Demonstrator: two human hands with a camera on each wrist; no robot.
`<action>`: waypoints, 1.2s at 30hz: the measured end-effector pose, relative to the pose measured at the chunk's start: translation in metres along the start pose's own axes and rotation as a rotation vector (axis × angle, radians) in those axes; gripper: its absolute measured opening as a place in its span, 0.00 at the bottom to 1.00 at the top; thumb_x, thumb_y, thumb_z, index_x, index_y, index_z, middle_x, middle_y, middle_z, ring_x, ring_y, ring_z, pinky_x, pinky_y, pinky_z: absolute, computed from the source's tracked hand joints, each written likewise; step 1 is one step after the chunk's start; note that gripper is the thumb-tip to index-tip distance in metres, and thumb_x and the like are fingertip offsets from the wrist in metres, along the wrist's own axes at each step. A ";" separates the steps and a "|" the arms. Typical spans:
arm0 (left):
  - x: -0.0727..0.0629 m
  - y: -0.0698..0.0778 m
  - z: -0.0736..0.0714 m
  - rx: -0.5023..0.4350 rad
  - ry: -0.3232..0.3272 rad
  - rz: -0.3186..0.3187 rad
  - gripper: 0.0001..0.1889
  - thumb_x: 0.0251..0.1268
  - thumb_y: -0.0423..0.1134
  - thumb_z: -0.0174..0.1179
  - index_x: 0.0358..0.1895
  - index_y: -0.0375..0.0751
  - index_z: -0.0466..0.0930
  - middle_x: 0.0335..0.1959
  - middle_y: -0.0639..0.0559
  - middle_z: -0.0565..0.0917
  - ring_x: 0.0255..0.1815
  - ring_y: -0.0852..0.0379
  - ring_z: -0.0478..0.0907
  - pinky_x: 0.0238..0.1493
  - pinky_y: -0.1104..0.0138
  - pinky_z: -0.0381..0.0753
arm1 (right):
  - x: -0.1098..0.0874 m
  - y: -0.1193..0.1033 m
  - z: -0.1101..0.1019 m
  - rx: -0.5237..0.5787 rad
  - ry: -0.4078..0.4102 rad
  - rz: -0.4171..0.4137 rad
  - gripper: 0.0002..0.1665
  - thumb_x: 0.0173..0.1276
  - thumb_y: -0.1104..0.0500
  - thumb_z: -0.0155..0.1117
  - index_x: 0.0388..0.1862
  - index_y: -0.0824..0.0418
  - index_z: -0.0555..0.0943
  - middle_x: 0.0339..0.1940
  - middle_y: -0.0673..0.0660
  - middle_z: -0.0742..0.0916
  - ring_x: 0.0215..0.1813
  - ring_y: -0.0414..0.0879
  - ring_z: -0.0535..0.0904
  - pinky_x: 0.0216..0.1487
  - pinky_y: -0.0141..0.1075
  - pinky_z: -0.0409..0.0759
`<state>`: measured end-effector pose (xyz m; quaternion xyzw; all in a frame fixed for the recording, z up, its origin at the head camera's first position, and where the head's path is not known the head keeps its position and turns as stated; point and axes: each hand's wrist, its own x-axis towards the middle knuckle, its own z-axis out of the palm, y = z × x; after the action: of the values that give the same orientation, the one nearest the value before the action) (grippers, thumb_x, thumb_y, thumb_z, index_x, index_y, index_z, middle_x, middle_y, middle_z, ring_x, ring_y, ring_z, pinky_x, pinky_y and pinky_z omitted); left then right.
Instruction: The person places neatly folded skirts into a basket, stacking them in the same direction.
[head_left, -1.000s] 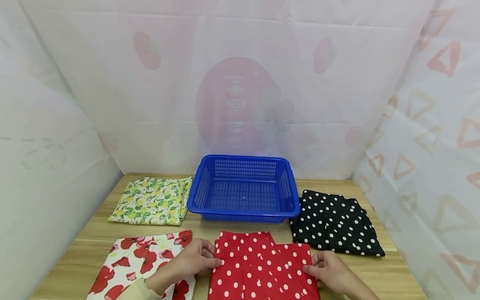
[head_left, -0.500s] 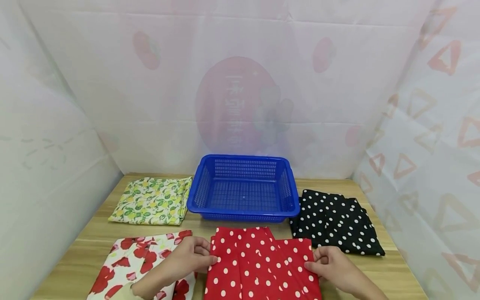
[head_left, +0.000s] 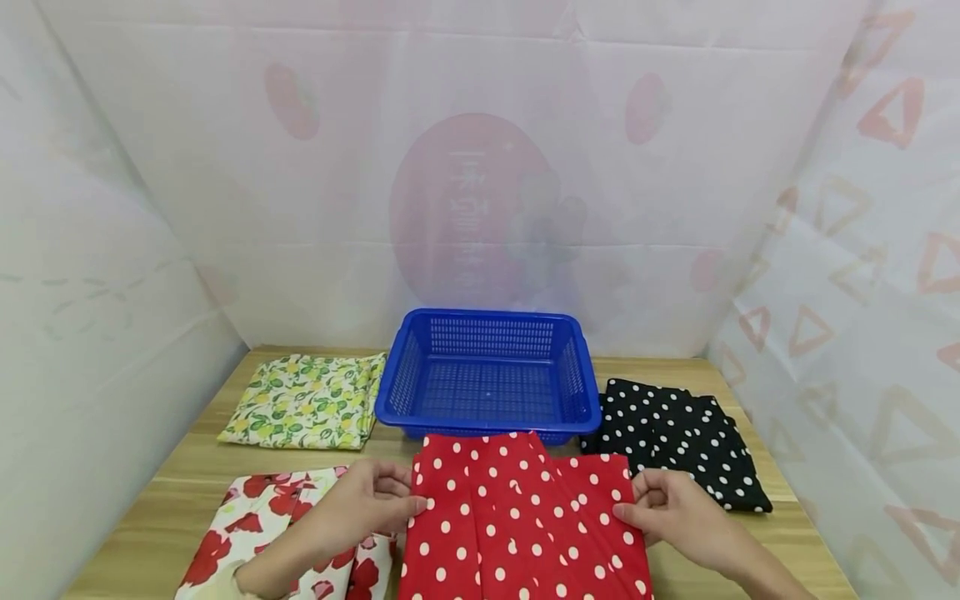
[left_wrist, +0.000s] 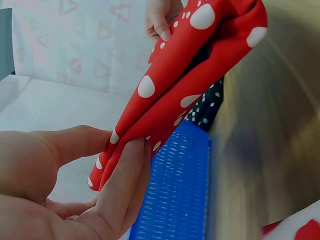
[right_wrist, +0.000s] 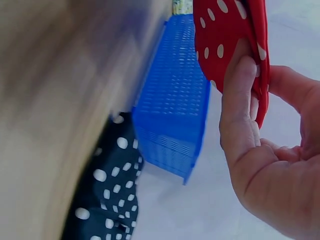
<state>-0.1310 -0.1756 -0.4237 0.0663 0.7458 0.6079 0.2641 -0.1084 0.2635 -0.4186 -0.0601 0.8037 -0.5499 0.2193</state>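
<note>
A folded red garment with white polka dots [head_left: 517, 517] is held between both hands at the front middle. My left hand [head_left: 375, 500] pinches its left edge, thumb on top and fingers beneath. On the opposite edge my right hand [head_left: 675, 512] pinches it the same way. The left wrist view shows the folded layers of the red cloth [left_wrist: 165, 85] squeezed between thumb and fingers, raised off the table. In the right wrist view the cloth's corner [right_wrist: 220, 45] sits between thumb and fingers. Just beyond it stands a blue plastic basket [head_left: 487, 429] with nothing in it.
A folded lemon-print cloth [head_left: 307, 400] lies left of the basket, and a black one with white dots [head_left: 675, 433] lies right. Under my left forearm is a white garment with red flowers [head_left: 247, 517]. Patterned white curtains [head_left: 480, 167] enclose the wooden table [head_left: 150, 517].
Both hands have lifted the red polka-dot garment and moved it forward, so its far edge now overlaps the basket's front in the head view. The other cloths and basket stay put.
</note>
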 end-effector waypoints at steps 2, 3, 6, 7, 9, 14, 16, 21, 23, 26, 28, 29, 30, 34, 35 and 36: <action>-0.001 0.007 -0.003 0.004 0.013 0.022 0.26 0.70 0.42 0.71 0.58 0.24 0.75 0.44 0.42 0.88 0.44 0.53 0.90 0.48 0.55 0.93 | 0.002 -0.007 -0.003 -0.006 0.000 -0.010 0.19 0.73 0.56 0.72 0.48 0.71 0.78 0.38 0.60 0.90 0.41 0.52 0.92 0.42 0.43 0.92; -0.001 0.010 -0.005 0.007 0.019 0.032 0.26 0.70 0.42 0.71 0.58 0.23 0.75 0.44 0.42 0.88 0.44 0.52 0.90 0.48 0.55 0.92 | 0.003 -0.011 -0.005 -0.008 0.002 -0.011 0.19 0.73 0.55 0.72 0.48 0.70 0.78 0.38 0.60 0.90 0.41 0.52 0.92 0.43 0.43 0.92; 0.000 0.021 -0.011 0.026 0.031 0.066 0.26 0.71 0.40 0.70 0.59 0.22 0.74 0.45 0.40 0.88 0.45 0.52 0.90 0.48 0.56 0.92 | 0.009 -0.023 -0.010 -0.032 0.012 -0.017 0.20 0.73 0.54 0.72 0.48 0.70 0.77 0.37 0.60 0.91 0.41 0.53 0.91 0.44 0.42 0.92; 0.002 0.025 -0.013 0.038 0.041 0.072 0.26 0.71 0.40 0.70 0.59 0.22 0.74 0.45 0.41 0.88 0.45 0.52 0.90 0.47 0.57 0.93 | 0.011 -0.027 -0.012 -0.046 0.020 -0.020 0.21 0.73 0.54 0.72 0.48 0.70 0.77 0.37 0.59 0.90 0.40 0.53 0.91 0.43 0.42 0.92; 0.005 0.034 -0.018 0.070 0.066 0.080 0.26 0.71 0.40 0.70 0.59 0.23 0.74 0.45 0.41 0.88 0.44 0.52 0.90 0.47 0.57 0.93 | 0.018 -0.034 -0.017 -0.075 0.039 -0.029 0.21 0.73 0.53 0.72 0.48 0.69 0.77 0.36 0.59 0.91 0.39 0.52 0.91 0.43 0.41 0.92; 0.019 0.053 -0.032 0.135 0.180 0.067 0.24 0.71 0.41 0.71 0.60 0.27 0.76 0.47 0.40 0.89 0.45 0.52 0.91 0.48 0.58 0.92 | 0.040 -0.052 -0.029 -0.111 0.085 -0.047 0.22 0.74 0.51 0.72 0.50 0.69 0.78 0.38 0.58 0.92 0.39 0.52 0.92 0.45 0.40 0.92; 0.028 0.059 -0.039 0.150 0.214 0.072 0.24 0.71 0.42 0.71 0.60 0.29 0.76 0.49 0.40 0.89 0.46 0.51 0.91 0.49 0.58 0.92 | 0.049 -0.060 -0.032 -0.119 0.103 -0.051 0.23 0.74 0.51 0.72 0.50 0.69 0.78 0.39 0.58 0.92 0.39 0.52 0.92 0.47 0.41 0.92; 0.049 0.071 -0.061 0.192 0.244 0.089 0.26 0.73 0.44 0.69 0.64 0.29 0.75 0.56 0.35 0.88 0.49 0.48 0.92 0.56 0.53 0.90 | 0.077 -0.078 -0.038 -0.133 0.135 -0.053 0.22 0.75 0.50 0.71 0.49 0.68 0.79 0.43 0.59 0.93 0.41 0.51 0.92 0.53 0.43 0.91; 0.058 0.077 -0.070 0.208 0.253 0.082 0.27 0.74 0.45 0.68 0.65 0.29 0.75 0.58 0.34 0.87 0.51 0.47 0.91 0.60 0.51 0.88 | 0.089 -0.084 -0.041 -0.122 0.142 -0.056 0.21 0.76 0.51 0.70 0.49 0.68 0.79 0.44 0.60 0.92 0.42 0.51 0.92 0.55 0.44 0.91; 0.074 0.086 -0.081 0.222 0.274 0.059 0.28 0.74 0.45 0.67 0.66 0.30 0.74 0.61 0.34 0.85 0.54 0.46 0.90 0.64 0.50 0.86 | 0.106 -0.092 -0.045 -0.111 0.153 -0.058 0.19 0.76 0.52 0.69 0.48 0.68 0.79 0.44 0.60 0.92 0.43 0.49 0.92 0.55 0.42 0.90; 0.086 0.091 -0.087 0.218 0.286 0.049 0.27 0.74 0.44 0.68 0.66 0.29 0.75 0.62 0.33 0.85 0.57 0.44 0.89 0.65 0.50 0.85 | 0.117 -0.097 -0.048 -0.109 0.168 -0.057 0.19 0.76 0.52 0.69 0.48 0.68 0.80 0.44 0.60 0.92 0.42 0.48 0.92 0.53 0.41 0.91; 0.093 0.094 -0.089 0.219 0.292 0.047 0.27 0.74 0.44 0.68 0.66 0.29 0.75 0.62 0.33 0.84 0.58 0.43 0.89 0.66 0.50 0.85 | 0.122 -0.098 -0.049 -0.111 0.181 -0.049 0.19 0.76 0.52 0.70 0.47 0.68 0.81 0.43 0.60 0.92 0.42 0.47 0.92 0.52 0.40 0.91; 0.100 0.097 -0.091 0.214 0.301 0.046 0.27 0.74 0.43 0.68 0.66 0.28 0.76 0.62 0.32 0.84 0.58 0.42 0.89 0.66 0.50 0.84 | 0.127 -0.100 -0.051 -0.117 0.193 -0.041 0.19 0.76 0.51 0.70 0.47 0.68 0.81 0.43 0.59 0.92 0.42 0.46 0.92 0.52 0.39 0.91; 0.123 0.103 -0.098 0.208 0.342 0.045 0.25 0.75 0.41 0.67 0.65 0.26 0.77 0.63 0.31 0.82 0.60 0.40 0.88 0.66 0.51 0.84 | 0.146 -0.103 -0.054 -0.142 0.238 -0.014 0.21 0.76 0.50 0.70 0.51 0.69 0.82 0.48 0.61 0.91 0.43 0.45 0.91 0.57 0.44 0.90; 0.128 0.104 -0.100 0.209 0.354 0.044 0.24 0.75 0.41 0.66 0.64 0.26 0.77 0.62 0.31 0.82 0.60 0.40 0.88 0.66 0.50 0.84 | 0.151 -0.103 -0.054 -0.145 0.249 -0.003 0.22 0.76 0.50 0.70 0.51 0.68 0.82 0.49 0.62 0.90 0.44 0.45 0.91 0.58 0.44 0.89; 0.132 0.104 -0.101 0.205 0.364 0.041 0.24 0.75 0.41 0.66 0.64 0.26 0.78 0.62 0.31 0.82 0.60 0.40 0.88 0.67 0.50 0.84 | 0.155 -0.103 -0.054 -0.149 0.255 0.002 0.22 0.76 0.50 0.70 0.52 0.68 0.82 0.51 0.62 0.90 0.45 0.46 0.90 0.60 0.46 0.88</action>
<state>-0.3147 -0.1823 -0.3552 -0.0031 0.8377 0.5360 0.1043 -0.2847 0.2169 -0.3529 -0.0049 0.8636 -0.4918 0.1109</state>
